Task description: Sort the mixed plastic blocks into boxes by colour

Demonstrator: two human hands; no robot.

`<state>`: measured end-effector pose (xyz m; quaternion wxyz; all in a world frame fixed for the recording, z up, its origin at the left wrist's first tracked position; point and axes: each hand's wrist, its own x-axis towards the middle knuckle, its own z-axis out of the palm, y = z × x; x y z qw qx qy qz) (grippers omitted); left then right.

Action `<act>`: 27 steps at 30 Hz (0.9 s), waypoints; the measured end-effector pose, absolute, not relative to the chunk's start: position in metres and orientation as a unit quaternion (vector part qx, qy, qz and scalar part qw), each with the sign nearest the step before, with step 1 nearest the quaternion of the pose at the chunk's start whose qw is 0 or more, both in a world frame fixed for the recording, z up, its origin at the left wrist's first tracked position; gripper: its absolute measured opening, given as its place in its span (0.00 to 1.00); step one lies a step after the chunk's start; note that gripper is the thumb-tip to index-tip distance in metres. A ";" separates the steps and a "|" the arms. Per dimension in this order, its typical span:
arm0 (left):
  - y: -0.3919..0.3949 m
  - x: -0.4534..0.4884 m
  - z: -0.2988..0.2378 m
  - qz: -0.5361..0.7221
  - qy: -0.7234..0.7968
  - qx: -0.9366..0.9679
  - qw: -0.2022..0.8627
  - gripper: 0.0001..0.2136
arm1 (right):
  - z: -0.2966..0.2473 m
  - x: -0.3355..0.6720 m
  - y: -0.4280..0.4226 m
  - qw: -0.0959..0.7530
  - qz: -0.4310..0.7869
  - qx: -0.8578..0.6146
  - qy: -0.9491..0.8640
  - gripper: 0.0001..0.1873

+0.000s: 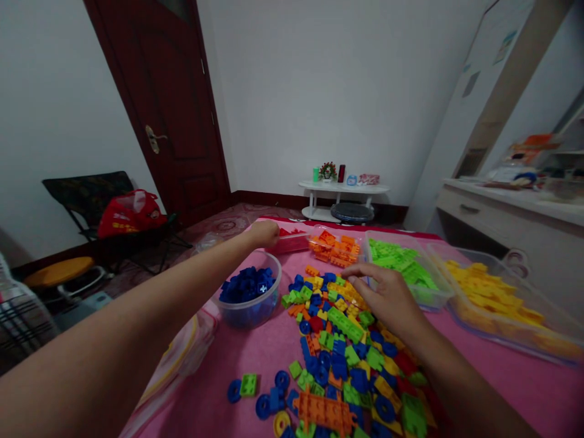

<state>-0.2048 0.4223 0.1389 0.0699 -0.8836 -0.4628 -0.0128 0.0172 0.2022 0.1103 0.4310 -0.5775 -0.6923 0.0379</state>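
My left hand point(266, 233) is stretched out over the near-left side of a box of red blocks point(292, 242). Its fingers are curled in, and whatever they may hold is hidden. Over the far right part of a mixed pile of toy building blocks point(340, 353), my right hand point(387, 292) reaches in from the right. Its fingers are extended with the thumb a little apart, and no block shows between them. The fingertips are close to yellow blocks point(350, 294). A round clear tub of blue blocks point(249, 286) stands below my left forearm.
Behind the pile is a clear box of orange blocks point(335, 248). Boxes of green blocks point(404, 261) and yellow blocks point(495, 292) stand to the right. A clear plastic bag point(182, 353) lies left on the pink cloth point(205, 395). Loose wheels point(234, 390) lie in front.
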 end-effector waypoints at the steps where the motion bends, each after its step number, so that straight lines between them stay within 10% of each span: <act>1: 0.420 -0.200 0.139 -0.012 -0.461 -0.885 0.064 0.12 | 0.110 0.017 0.202 0.430 0.039 -0.578 -0.693 0.12; 9: 0.401 -0.149 0.143 0.043 -0.455 -0.889 -0.031 0.12 | 0.098 0.030 0.224 0.430 -0.014 -0.586 -0.687 0.11; 19: 0.365 -0.143 0.144 0.080 -0.458 -0.884 -0.055 0.06 | 0.096 0.034 0.288 0.101 -0.115 -0.696 -0.702 0.23; 27: 0.368 -0.181 0.153 0.079 -0.391 -0.903 -0.163 0.14 | 0.101 0.037 0.291 0.049 -0.082 -0.683 -0.724 0.14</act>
